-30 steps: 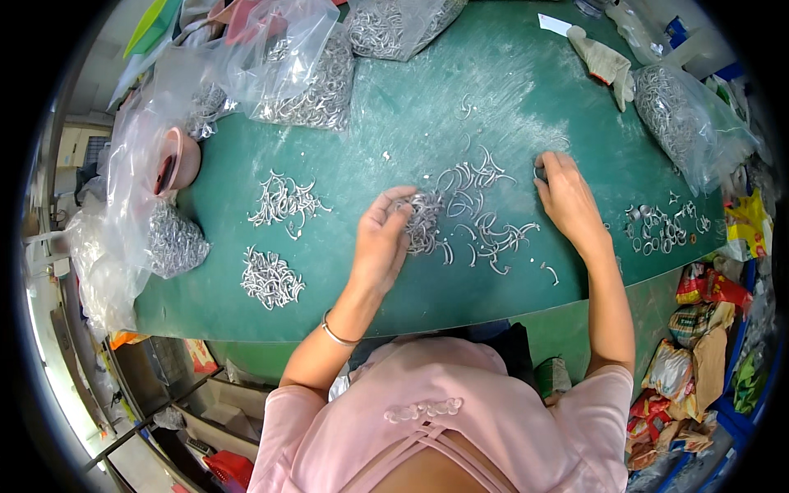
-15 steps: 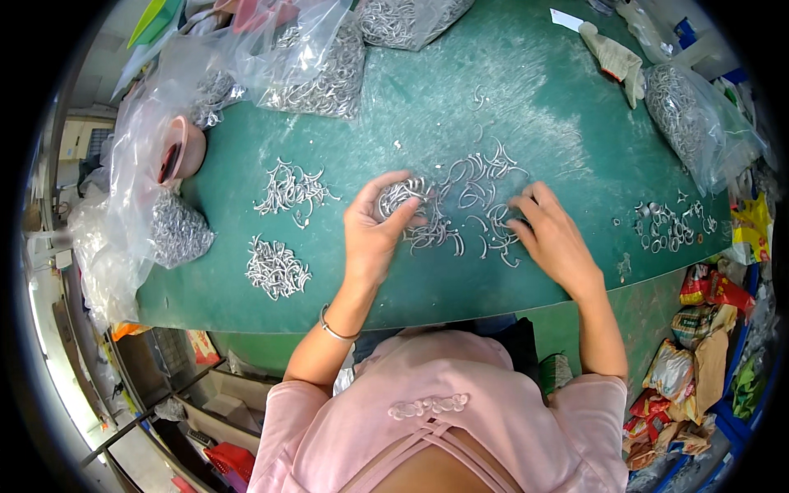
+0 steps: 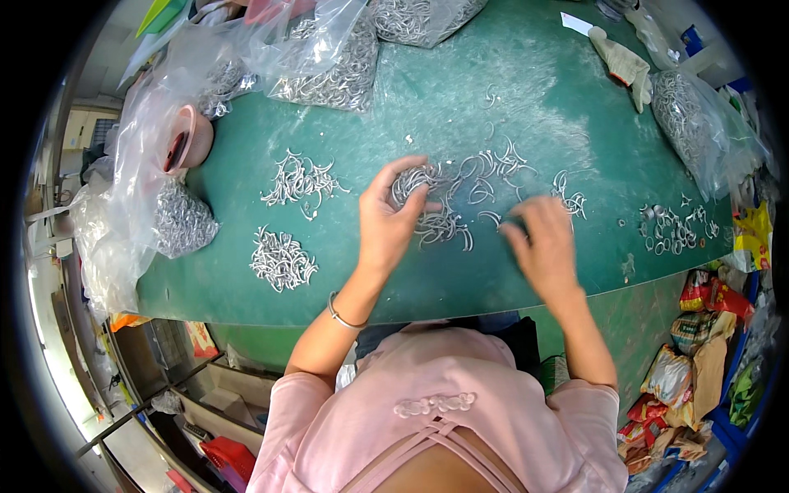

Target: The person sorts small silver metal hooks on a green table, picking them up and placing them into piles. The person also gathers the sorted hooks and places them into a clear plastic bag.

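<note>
Near the middle of the green table, my left hand (image 3: 385,220) is curled around a bunch of curved silver metal pieces (image 3: 412,182). Its thumb and fingers press round the bunch, which rests beside a loose pile of the same half-ring pieces (image 3: 444,226). More curved pieces (image 3: 501,164) spread from the pile toward the right. My right hand (image 3: 549,246) hovers at the pile's right side, its fingers smeared by motion; whether they hold anything is unclear. Just beyond that hand lies a small separate cluster of curved pieces (image 3: 569,197).
Two heaps of metal pieces, one looser (image 3: 300,182) and one compact (image 3: 282,261), lie at left. Ring-shaped pieces (image 3: 675,230) are scattered at right. Filled clear bags (image 3: 337,70) stand at the back, a pink basket (image 3: 197,140) at left, a glove (image 3: 620,66) at far right.
A small cluster of curved pieces now lies apart, to the right of the pile. My right hand has shifted and blurs with motion. My left hand keeps its bunch; the view has moved slightly.
</note>
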Available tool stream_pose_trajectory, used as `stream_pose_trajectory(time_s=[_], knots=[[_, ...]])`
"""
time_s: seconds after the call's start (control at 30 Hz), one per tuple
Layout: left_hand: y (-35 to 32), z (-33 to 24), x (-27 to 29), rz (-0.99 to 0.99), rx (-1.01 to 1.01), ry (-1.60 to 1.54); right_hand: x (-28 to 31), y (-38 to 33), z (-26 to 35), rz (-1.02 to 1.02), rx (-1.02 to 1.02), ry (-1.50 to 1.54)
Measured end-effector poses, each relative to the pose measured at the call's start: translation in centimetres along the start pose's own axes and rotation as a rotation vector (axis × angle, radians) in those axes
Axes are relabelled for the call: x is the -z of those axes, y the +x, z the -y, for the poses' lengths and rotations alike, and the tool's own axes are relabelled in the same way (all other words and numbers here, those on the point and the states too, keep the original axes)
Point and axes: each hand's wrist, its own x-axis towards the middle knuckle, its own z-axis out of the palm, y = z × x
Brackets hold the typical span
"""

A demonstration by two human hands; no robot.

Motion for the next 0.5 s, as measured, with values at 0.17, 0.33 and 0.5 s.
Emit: stream_pose_trajectory(time_s=[0.17,0.33,0.5], knots=[[-0.3,0.6,0.0,-0.076,0.026,0.06,-2.8,-0.3,3.5,0.153,0.01,0.042],[-0.5,0.3,0.6,-0.068,0.089,0.034,-2.3,-0.9,2.2,0.147,-0.035,0.125],[-0.5,1.1,0.8,0.017,-0.003,-0.012,-1.7,-1.4,0.9,0.046,-0.117,0.165]])
